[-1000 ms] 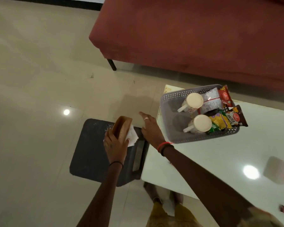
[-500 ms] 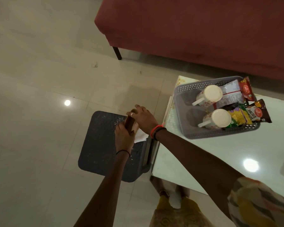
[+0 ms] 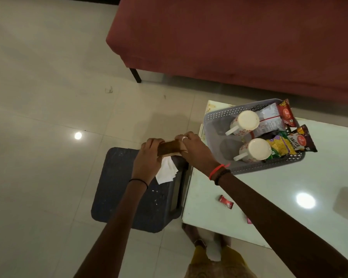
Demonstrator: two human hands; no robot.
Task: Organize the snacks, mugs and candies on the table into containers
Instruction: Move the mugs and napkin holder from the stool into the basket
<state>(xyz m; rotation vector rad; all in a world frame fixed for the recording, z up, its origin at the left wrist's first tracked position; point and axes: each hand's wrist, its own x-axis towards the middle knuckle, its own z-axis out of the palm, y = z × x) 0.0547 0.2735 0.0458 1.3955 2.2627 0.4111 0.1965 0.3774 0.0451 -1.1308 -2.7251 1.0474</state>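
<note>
- Your left hand (image 3: 149, 157) and right hand (image 3: 197, 150) are both clamped on a brown holder (image 3: 170, 148), one at each end, held over the dark stool (image 3: 129, 189) left of the table (image 3: 269, 193); white napkins (image 3: 166, 171) hang from its underside
- Grey basket (image 3: 269, 167) sits at the table's far left corner; two mugs (image 3: 244, 122) lie tipped inside, snack packets (image 3: 285, 145) on its right
- Red candy (image 3: 225, 201) lies loose on the table near your right forearm
</note>
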